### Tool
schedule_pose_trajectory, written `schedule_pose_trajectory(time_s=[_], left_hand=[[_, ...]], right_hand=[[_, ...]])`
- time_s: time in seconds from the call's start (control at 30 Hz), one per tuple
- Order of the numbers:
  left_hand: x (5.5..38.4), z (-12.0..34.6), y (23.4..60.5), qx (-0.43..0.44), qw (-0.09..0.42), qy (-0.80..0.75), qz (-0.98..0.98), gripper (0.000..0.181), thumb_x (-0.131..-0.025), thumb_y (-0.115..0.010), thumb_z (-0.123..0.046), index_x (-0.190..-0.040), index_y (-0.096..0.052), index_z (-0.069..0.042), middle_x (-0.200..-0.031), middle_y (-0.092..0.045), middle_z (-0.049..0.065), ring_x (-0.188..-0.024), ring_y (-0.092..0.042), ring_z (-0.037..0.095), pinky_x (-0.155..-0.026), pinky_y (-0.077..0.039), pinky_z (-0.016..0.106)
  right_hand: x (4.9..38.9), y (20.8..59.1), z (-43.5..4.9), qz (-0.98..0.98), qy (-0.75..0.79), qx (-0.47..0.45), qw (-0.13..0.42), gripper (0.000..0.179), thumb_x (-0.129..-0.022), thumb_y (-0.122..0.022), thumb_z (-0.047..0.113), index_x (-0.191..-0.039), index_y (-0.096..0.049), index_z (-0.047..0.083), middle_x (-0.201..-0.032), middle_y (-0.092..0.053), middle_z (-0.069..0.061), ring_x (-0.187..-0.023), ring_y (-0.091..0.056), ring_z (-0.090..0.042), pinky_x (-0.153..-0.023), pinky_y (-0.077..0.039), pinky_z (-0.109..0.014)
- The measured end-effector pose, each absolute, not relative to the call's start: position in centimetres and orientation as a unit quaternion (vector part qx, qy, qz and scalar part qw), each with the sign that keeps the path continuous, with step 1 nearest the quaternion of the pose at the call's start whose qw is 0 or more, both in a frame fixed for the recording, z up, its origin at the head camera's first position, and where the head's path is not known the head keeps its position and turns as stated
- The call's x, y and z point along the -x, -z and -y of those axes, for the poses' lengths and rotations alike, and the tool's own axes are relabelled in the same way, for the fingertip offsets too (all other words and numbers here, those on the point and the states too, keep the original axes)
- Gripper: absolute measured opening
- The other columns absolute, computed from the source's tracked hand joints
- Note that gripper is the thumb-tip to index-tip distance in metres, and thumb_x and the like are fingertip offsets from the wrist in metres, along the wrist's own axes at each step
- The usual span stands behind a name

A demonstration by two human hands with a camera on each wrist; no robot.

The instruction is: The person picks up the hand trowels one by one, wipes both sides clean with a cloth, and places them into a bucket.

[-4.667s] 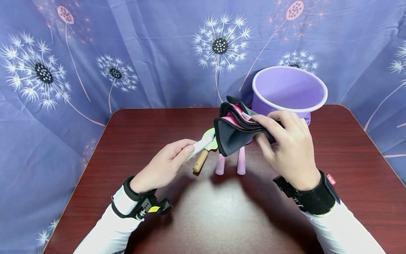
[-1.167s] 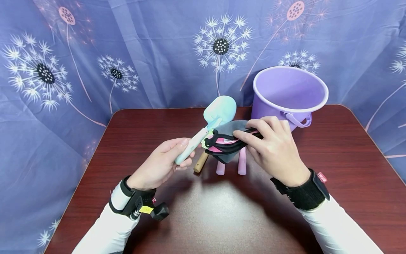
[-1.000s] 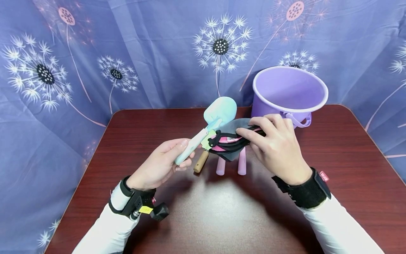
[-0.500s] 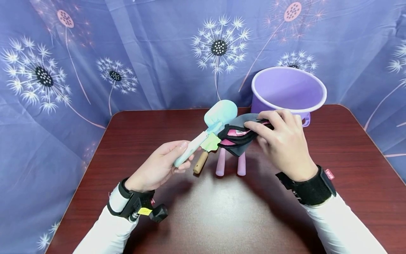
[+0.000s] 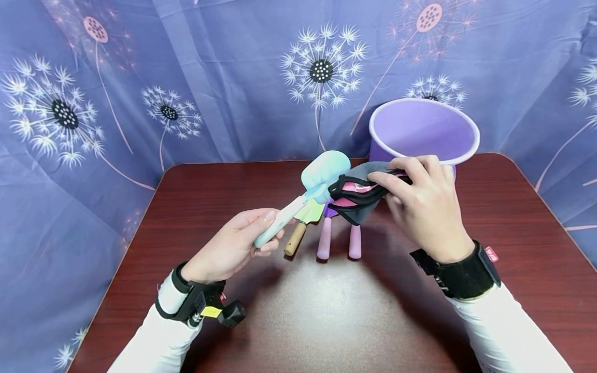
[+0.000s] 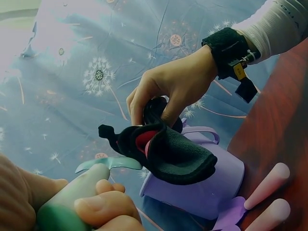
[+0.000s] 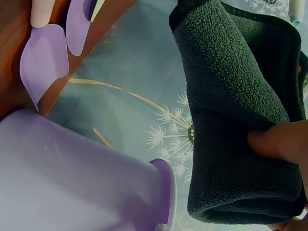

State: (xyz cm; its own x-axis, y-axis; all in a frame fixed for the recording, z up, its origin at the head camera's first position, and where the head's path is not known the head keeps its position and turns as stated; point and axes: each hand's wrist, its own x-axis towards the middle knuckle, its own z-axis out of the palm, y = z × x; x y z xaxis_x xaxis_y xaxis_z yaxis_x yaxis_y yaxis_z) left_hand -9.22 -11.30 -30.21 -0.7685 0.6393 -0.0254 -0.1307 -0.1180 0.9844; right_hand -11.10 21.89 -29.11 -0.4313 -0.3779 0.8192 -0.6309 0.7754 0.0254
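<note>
The left hand [image 5: 240, 233] wraps its fingers round a pale blue, round-ended shovel [image 5: 326, 168]. The right hand [image 5: 426, 207] pinches a folded, fuzzy dark-grey and pink cloth [image 5: 361, 210] in its fingers. Both things are above the red-brown bench [image 5: 196, 202].

The bucket [image 5: 420, 124], apparently on the table [image 5: 308, 305], stands behind the cloth [image 5: 363, 211].

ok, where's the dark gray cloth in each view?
Head: right of center, dark gray cloth in the right hand.
Left wrist: cloth around the middle.
Right wrist: cloth fills much of the right half.
Shared landmark: purple bucket, upper right in head, low and right of center in left wrist, lower left in right wrist.
</note>
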Motion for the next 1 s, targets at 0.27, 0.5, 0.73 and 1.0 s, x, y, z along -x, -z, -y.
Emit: schedule_pose_trajectory(time_s=[0.27,0.5,0.73,1.0], left_hand=[[9.1,11.4,30.2,-0.212,0.260,-0.702,-0.628,0.035,-0.110,-0.038,-0.023,-0.113,-0.053,0.009,-0.080,-0.036,0.015,-0.064,-0.032,0.019,-0.064,-0.028,0.029],[9.1,11.5,30.3,-0.218,0.251,-0.688,-0.645,0.037,-0.110,-0.039,-0.023,-0.100,-0.048,0.012,-0.073,-0.032,0.012,-0.064,-0.031,0.020,-0.063,-0.028,0.030],[9.1,11.5,30.2,-0.217,0.232,-0.661,-0.680,0.034,-0.109,-0.040,-0.026,-0.100,-0.054,0.004,-0.071,-0.032,0.011,-0.064,-0.030,0.020,-0.063,-0.029,0.028],[9.1,11.6,30.1,-0.225,0.191,-0.606,-0.739,0.027,-0.108,-0.044,-0.027,-0.108,-0.061,-0.007,-0.073,-0.037,0.012,-0.064,-0.032,0.020,-0.060,-0.029,0.027]], right_hand=[[11.2,29.1,-22.3,0.836,-0.142,-0.293,0.441,0.035,-0.087,-0.050,0.001,-0.109,-0.075,0.013,-0.104,-0.063,-0.016,-0.085,-0.047,-0.043,-0.065,-0.029,-0.057],[11.3,29.2,-22.6,0.844,-0.135,-0.283,0.435,0.033,-0.087,-0.051,0.003,-0.109,-0.074,0.013,-0.103,-0.062,-0.016,-0.084,-0.047,-0.042,-0.065,-0.030,-0.056],[11.3,29.3,-22.9,0.858,-0.138,-0.277,0.410,0.032,-0.086,-0.056,0.004,-0.112,-0.073,0.014,-0.103,-0.061,-0.015,-0.084,-0.046,-0.040,-0.067,-0.030,-0.054],[11.1,29.2,-23.2,0.869,-0.163,-0.277,0.375,0.036,-0.080,-0.060,0.004,-0.111,-0.074,0.016,-0.101,-0.060,-0.011,-0.083,-0.045,-0.035,-0.071,-0.031,-0.053]])
